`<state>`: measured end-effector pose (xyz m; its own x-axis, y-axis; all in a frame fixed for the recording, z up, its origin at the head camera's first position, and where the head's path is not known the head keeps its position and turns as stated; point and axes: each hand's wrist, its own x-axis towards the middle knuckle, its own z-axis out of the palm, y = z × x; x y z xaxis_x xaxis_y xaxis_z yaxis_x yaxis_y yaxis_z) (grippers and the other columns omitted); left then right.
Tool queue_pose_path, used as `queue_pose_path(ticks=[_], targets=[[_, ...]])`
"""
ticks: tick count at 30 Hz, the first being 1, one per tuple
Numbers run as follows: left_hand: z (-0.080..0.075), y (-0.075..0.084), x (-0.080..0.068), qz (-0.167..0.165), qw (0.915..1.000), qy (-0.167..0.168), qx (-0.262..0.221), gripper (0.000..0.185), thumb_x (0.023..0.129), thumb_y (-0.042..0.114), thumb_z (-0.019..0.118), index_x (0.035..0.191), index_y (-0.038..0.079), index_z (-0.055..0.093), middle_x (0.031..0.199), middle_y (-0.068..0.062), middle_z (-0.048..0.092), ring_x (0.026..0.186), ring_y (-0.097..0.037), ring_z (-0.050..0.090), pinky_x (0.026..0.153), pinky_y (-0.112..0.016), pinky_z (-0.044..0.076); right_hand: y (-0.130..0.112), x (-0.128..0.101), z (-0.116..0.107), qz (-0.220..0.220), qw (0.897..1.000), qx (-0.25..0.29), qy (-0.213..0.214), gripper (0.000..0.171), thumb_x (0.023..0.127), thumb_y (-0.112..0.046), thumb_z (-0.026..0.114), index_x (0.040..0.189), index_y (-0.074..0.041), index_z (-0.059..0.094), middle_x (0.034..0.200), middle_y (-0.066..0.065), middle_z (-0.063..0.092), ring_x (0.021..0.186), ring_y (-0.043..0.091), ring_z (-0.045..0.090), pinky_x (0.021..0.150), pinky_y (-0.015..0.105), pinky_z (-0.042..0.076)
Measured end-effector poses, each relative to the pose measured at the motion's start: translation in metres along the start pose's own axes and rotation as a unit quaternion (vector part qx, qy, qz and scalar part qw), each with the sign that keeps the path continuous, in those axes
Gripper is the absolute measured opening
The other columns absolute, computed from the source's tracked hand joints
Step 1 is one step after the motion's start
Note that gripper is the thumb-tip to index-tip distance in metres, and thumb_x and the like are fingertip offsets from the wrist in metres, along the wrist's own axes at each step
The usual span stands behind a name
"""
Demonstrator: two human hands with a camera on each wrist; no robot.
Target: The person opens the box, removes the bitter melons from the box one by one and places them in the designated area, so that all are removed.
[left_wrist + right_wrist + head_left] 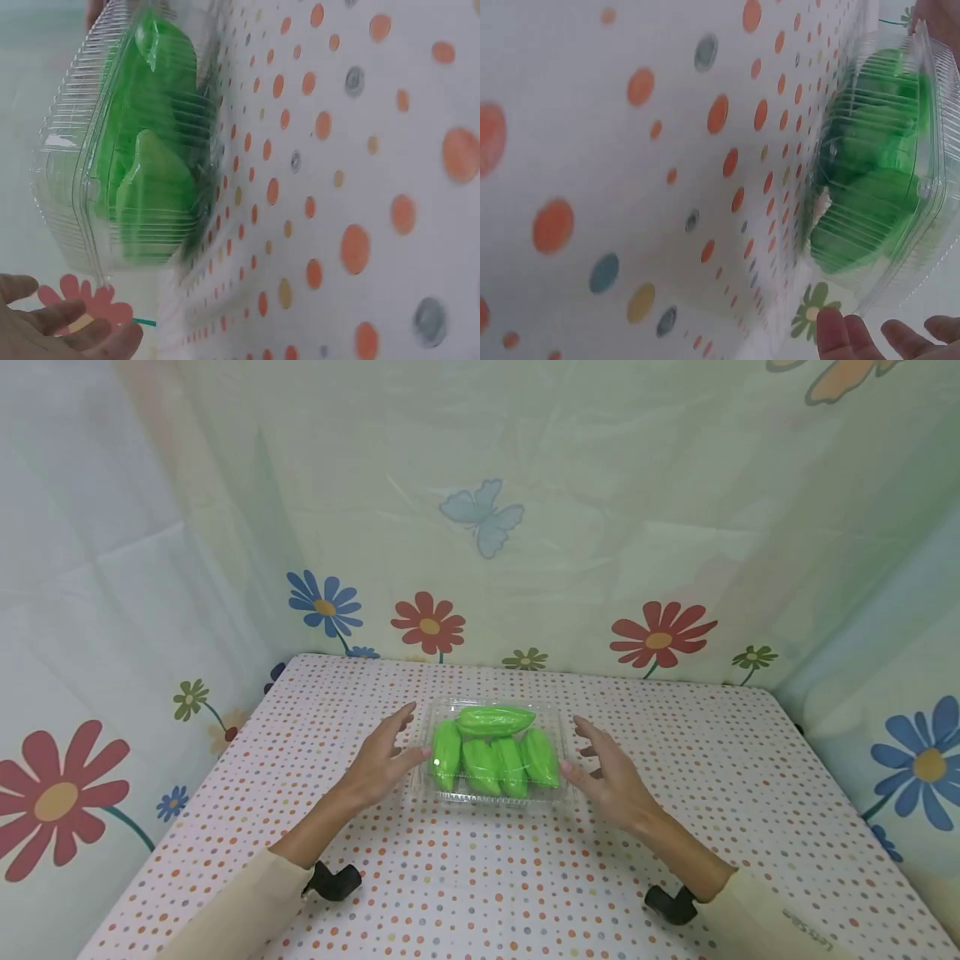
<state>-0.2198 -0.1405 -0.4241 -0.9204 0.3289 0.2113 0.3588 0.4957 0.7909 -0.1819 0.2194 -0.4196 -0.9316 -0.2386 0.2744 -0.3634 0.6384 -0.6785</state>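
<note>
Beside clear container point(491, 799): left fingers point(396, 720), right fingers point(593, 732) loosely spread.

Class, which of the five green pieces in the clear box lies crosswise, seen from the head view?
The farthest green piece: its length runs left to right, while the other four point roughly front to back.

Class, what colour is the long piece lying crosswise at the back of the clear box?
Bright green; the long piece shows best in the head view.
</note>
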Motion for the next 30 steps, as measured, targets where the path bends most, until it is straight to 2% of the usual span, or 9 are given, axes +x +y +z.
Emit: queue_pose_path(ticks=[4, 7, 10, 13, 17, 21, 25, 30], targets=[[0.003, -0.002, -0.005, -0.062, 0.9966, 0.009, -0.055, 0.082, 0.096, 0.044, 0.059, 0.162, 0.013, 0.023, 0.154, -0.022, 0.040, 0.141, -0.043, 0.040, 0.109, -0.063, 0.039, 0.000, -0.003, 0.002, 0.038, 0.999, 0.032, -0.001, 0.072, 0.103, -0.035, 0.054, 0.159, -0.001, 0.024, 0.150, 0.029, 0.041, 0.121, 0.047, 0.054, 0.088, 0.059, 0.053], [0.006, -0.004, -0.007, -0.095, 0.9916, 0.006, -0.088, 0.080, 0.095, 0.041, 0.061, 0.160, 0.011, 0.026, 0.150, -0.022, 0.044, 0.136, -0.042, 0.046, 0.105, -0.058, 0.046, -0.002, -0.003, 0.002, 0.088, 0.993, 0.078, -0.017, 0.071, 0.104, -0.036, 0.053, 0.158, -0.001, 0.025, 0.148, 0.029, 0.042, 0.115, 0.043, 0.058, 0.084, 0.051, 0.057], [0.008, -0.005, -0.008, -0.120, 0.9839, -0.001, -0.133, 0.077, 0.095, 0.036, 0.064, 0.158, 0.006, 0.031, 0.145, -0.023, 0.046, 0.128, -0.040, 0.052, 0.097, -0.050, 0.054, -0.004, -0.004, 0.003, 0.145, 0.979, 0.140, -0.032, 0.072, 0.103, -0.037, 0.054, 0.158, -0.002, 0.024, 0.147, 0.028, 0.042, 0.113, 0.039, 0.059, 0.082, 0.043, 0.059], [0.010, -0.005, -0.009, -0.141, 0.9743, -0.003, -0.176, 0.074, 0.094, 0.032, 0.067, 0.154, 0.002, 0.036, 0.137, -0.023, 0.049, 0.116, -0.035, 0.058, 0.088, -0.041, 0.058, -0.006, -0.004, 0.005, 0.189, 0.961, 0.199, -0.037, 0.072, 0.103, -0.036, 0.055, 0.158, -0.002, 0.024, 0.144, 0.025, 0.041, 0.114, 0.035, 0.056, 0.082, 0.038, 0.058], [0.012, -0.005, -0.009, -0.151, 0.9667, 0.003, -0.206, 0.069, 0.092, 0.029, 0.069, 0.148, -0.002, 0.043, 0.124, -0.020, 0.054, 0.100, -0.028, 0.060, 0.076, -0.033, 0.056, -0.007, -0.005, 0.007, 0.222, 0.938, 0.265, -0.032, 0.069, 0.102, -0.031, 0.059, 0.156, -0.001, 0.027, 0.140, 0.022, 0.040, 0.111, 0.031, 0.055, 0.080, 0.038, 0.059], [0.014, -0.007, -0.009, -0.162, 0.9595, 0.005, -0.230, 0.066, 0.090, 0.027, 0.070, 0.144, -0.003, 0.045, 0.116, -0.017, 0.056, 0.096, -0.024, 0.059, 0.074, -0.031, 0.054, -0.008, -0.008, 0.011, 0.243, 0.920, 0.305, -0.031, 0.068, 0.100, -0.025, 0.063, 0.152, 0.001, 0.028, 0.136, 0.021, 0.040, 0.103, 0.025, 0.055, 0.077, 0.040, 0.060], [0.014, -0.010, -0.010, -0.168, 0.9541, 0.005, -0.248, 0.065, 0.089, 0.025, 0.072, 0.141, -0.003, 0.046, 0.108, -0.012, 0.058, 0.092, -0.020, 0.059, 0.074, -0.029, 0.054, -0.007, -0.008, 0.013, 0.253, 0.909, 0.330, -0.028, 0.066, 0.098, -0.021, 0.065, 0.149, 0.003, 0.029, 0.132, 0.018, 0.040, 0.095, 0.020, 0.055, 0.071, 0.038, 0.061], [0.013, -0.010, -0.010, -0.162, 0.9475, -0.005, -0.275, 0.068, 0.087, 0.020, 0.074, 0.141, -0.007, 0.043, 0.103, -0.011, 0.058, 0.084, -0.022, 0.061, 0.071, -0.032, 0.058, -0.008, -0.006, 0.013, 0.258, 0.905, 0.338, -0.025, 0.067, 0.098, -0.020, 0.066, 0.149, 0.005, 0.028, 0.130, 0.017, 0.042, 0.093, 0.018, 0.056, 0.067, 0.034, 0.061]])
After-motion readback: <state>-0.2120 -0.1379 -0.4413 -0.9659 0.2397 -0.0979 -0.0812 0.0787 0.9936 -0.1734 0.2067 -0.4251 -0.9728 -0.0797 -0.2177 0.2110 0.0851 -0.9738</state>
